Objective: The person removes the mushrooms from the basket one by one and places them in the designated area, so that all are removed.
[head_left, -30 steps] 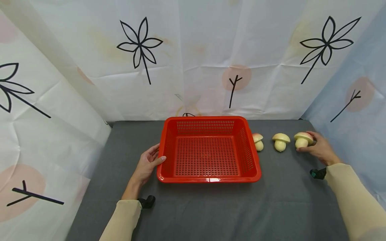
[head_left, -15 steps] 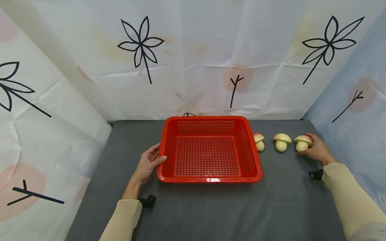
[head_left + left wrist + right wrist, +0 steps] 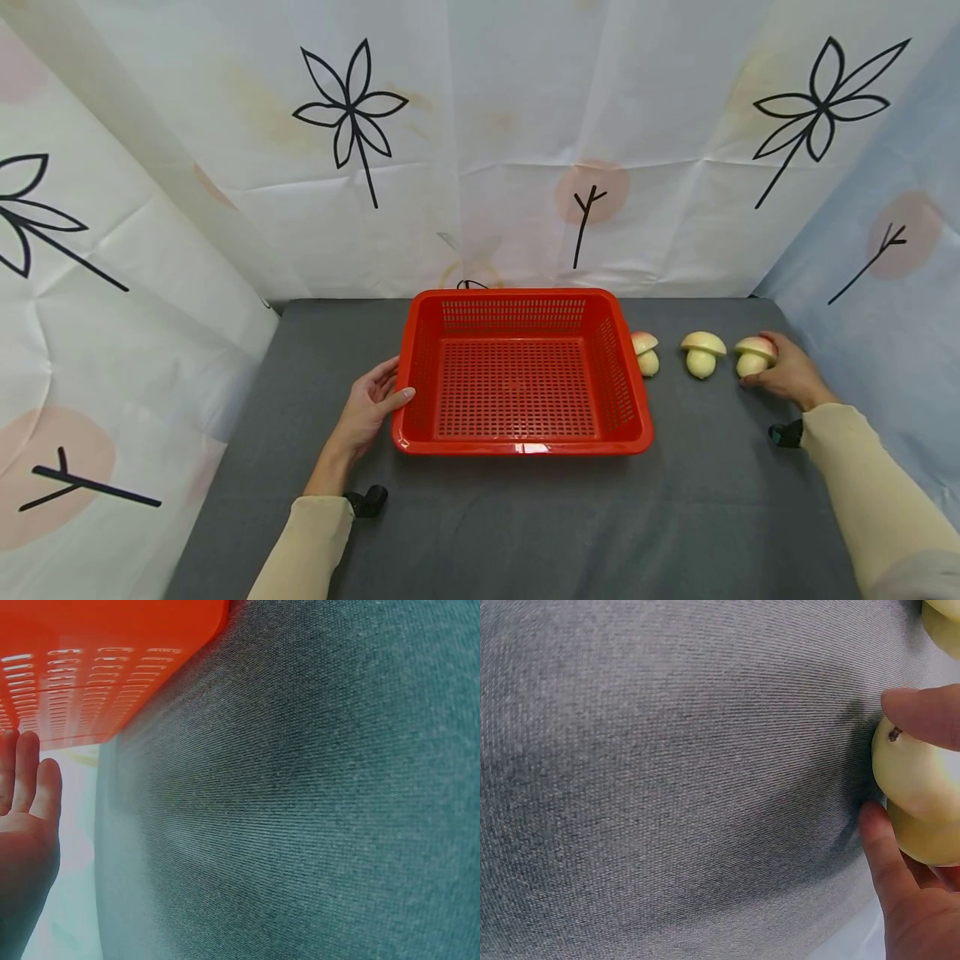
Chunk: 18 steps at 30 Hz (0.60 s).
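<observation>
A red perforated plastic basket (image 3: 525, 447) stands on the grey cloth with its inside bare. My left hand (image 3: 365, 410) holds its left rim, thumb over the edge; in the left wrist view several fingers (image 3: 26, 774) lie nearly straight along the outer wall. At the right, my right hand (image 3: 793, 377) grips a mushroom (image 3: 752, 358) with a pale stem and a pinkish-yellow cap. The right wrist view shows the thumb across that mushroom (image 3: 911, 769) and the other fingers round its far side. The second mushroom (image 3: 702, 356) stands just left of it.
A third mushroom (image 3: 647, 353) stands close against the basket's right side, partly hidden by it. The grey cloth (image 3: 525, 533) covers the table. White printed fabric (image 3: 487, 167) hangs behind and at the left, and bluish fabric (image 3: 885, 333) closes the right side.
My right hand and its mushroom have shifted slightly left and nearer, closer to the second mushroom, mostly in the earlier half second. The left hand and basket stay in place.
</observation>
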### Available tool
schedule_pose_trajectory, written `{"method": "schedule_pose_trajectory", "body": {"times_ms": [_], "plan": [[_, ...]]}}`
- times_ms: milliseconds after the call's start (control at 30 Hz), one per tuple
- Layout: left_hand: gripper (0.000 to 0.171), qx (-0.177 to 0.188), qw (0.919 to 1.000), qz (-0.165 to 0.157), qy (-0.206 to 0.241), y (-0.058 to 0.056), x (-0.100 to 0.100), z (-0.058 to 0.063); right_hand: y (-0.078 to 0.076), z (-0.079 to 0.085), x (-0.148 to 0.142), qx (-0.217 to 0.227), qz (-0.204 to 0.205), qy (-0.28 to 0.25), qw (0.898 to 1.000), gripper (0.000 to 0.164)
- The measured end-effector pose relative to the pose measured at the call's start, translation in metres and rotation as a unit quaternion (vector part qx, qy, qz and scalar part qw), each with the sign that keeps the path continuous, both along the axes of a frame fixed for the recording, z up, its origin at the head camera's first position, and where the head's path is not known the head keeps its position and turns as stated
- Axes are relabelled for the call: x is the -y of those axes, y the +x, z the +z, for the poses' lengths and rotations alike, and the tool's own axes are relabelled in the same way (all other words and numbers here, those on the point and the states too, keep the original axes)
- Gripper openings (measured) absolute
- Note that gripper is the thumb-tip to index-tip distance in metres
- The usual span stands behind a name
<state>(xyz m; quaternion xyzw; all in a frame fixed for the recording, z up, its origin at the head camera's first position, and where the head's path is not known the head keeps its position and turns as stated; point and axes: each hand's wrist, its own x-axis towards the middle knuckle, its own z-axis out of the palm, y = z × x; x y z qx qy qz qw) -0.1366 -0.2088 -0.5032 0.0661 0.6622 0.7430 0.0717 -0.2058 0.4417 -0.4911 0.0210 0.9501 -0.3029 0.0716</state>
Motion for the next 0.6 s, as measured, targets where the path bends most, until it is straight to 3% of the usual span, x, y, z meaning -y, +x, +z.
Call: {"method": "schedule_pose_trajectory", "body": {"times_ms": [267,600], "plan": [[0.067,-0.001,1.0000,0.003,-0.001,-0.0004,-0.0013,0.0006,-0.0037,0.0030,0.0003,0.008,-0.002,0.013,1.000,0.097],[0.067,-0.004,1.0000,0.001,0.006,-0.0010,0.0001,-0.0014,0.0018,0.0082,0.0033,0.016,-0.004,-0.009,1.000,0.100]]}}
